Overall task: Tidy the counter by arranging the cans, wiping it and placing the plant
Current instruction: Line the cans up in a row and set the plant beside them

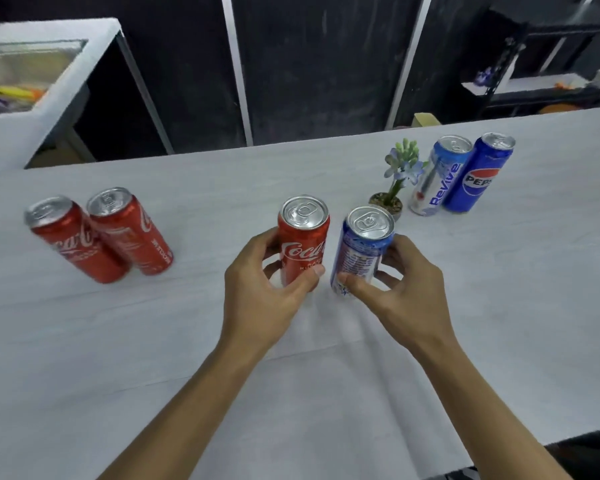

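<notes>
Gripping hands: left hand (257,289) curls round a red can (303,240), right hand (406,282) round a blue can (362,251); both cans upright, side by side.
Red pair (101,239): stands well left of the left hand, which is nearer.
Blue pair (459,174): beyond the right hand, further right.
Plant (395,181): just behind the held blue can, on the counter (187,341).

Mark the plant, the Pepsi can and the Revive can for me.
plant (403,163), head view, on its blossoms.
Pepsi can (478,181), head view, on the round logo.
Revive can (447,182), head view, on the lettering.
</notes>
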The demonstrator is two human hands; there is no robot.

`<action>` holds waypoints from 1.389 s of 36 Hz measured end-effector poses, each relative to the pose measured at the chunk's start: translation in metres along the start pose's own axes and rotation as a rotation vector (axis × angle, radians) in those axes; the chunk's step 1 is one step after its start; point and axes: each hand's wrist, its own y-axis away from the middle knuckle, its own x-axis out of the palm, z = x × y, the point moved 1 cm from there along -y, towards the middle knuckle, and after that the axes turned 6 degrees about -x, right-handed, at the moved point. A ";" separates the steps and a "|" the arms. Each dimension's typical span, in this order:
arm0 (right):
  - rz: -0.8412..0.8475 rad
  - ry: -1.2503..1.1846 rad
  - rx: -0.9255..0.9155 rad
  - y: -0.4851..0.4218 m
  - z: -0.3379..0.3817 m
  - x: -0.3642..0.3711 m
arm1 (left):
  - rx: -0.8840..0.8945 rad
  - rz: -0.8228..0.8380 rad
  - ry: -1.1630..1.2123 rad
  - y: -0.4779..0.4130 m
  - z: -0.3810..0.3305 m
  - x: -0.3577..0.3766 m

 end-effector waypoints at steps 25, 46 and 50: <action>-0.015 -0.044 -0.036 -0.047 0.051 0.159 | -0.037 -0.332 -0.122 -0.055 0.042 -0.090; -0.021 0.021 -0.008 -0.056 0.037 0.179 | -0.110 -0.447 -0.050 -0.066 0.065 -0.068; -0.022 0.033 -0.016 -0.056 0.036 0.179 | -0.120 -0.462 -0.058 -0.066 0.063 -0.066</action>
